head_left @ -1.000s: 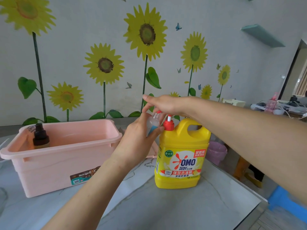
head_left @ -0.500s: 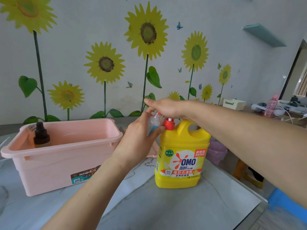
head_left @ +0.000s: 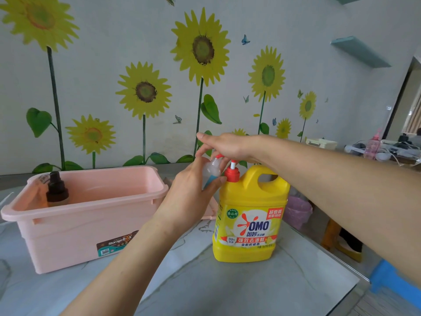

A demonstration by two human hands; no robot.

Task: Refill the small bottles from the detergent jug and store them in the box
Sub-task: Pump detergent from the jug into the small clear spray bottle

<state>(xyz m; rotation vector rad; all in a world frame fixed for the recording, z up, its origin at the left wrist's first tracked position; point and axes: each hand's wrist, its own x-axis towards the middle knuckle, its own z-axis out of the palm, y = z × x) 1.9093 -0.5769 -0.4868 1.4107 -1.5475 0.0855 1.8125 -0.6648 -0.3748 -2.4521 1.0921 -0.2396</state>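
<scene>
A yellow OMO detergent jug (head_left: pixel 250 201) with a red pump cap stands on the marble table. My right hand (head_left: pixel 227 145) lies on top of its pump head, pressing it. My left hand (head_left: pixel 191 192) grips a small clear bottle (head_left: pixel 211 171) with blue liquid low inside, holding its mouth under the red pump spout. To the left sits the pink storage box (head_left: pixel 91 213), with a dark brown pump bottle (head_left: pixel 57 190) standing in its left end.
A pink lid (head_left: pixel 210 208) lies flat behind my left hand, between the box and the jug. The table's right edge (head_left: pixel 355 279) runs close to the jug. Beyond it are a pink bin (head_left: pixel 298 210) and a blue stool (head_left: pixel 391 281).
My right hand pushed the pump head down and has let it rise again, so the white stem shows once more. My left hand and the small bottle stayed put.
</scene>
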